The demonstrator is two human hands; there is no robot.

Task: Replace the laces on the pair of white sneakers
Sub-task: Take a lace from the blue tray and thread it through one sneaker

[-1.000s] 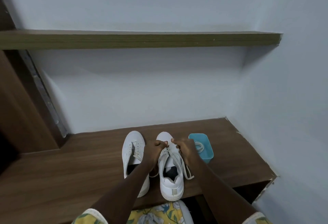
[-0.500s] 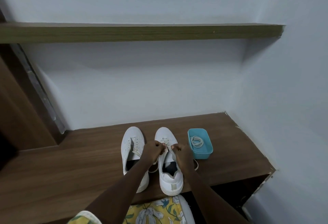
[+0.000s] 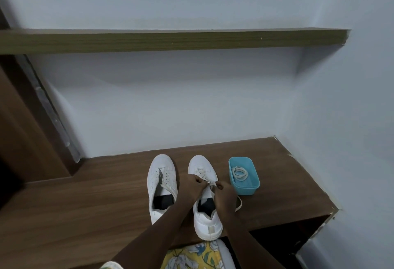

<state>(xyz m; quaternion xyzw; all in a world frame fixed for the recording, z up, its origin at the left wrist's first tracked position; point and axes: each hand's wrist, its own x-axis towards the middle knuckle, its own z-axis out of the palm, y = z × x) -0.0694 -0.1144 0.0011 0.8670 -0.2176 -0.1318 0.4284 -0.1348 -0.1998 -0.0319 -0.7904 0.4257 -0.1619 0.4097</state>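
Brown wood-grain worktop (image 3: 85, 204), pale-walled alcove: left hand (image 3: 191, 185) and right hand (image 3: 223, 193), fingers curled, each pinch cream lace (image 3: 202, 172) over part-laced white sneaker (image 3: 200, 163). Unlaced white sneaker (image 3: 162, 162) beside; blue plastic tub (image 3: 245, 189) holds coiled lace (image 3: 241, 172). Risk: uneven tug pulls end from eyelet.

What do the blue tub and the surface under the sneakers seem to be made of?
Blue tub: probably plastic, smooth, thin walls with rounded corners. Surface: wood-look laminate or veneer, likely; matte brown with straight grain, and chipped pale spots along its right edge.
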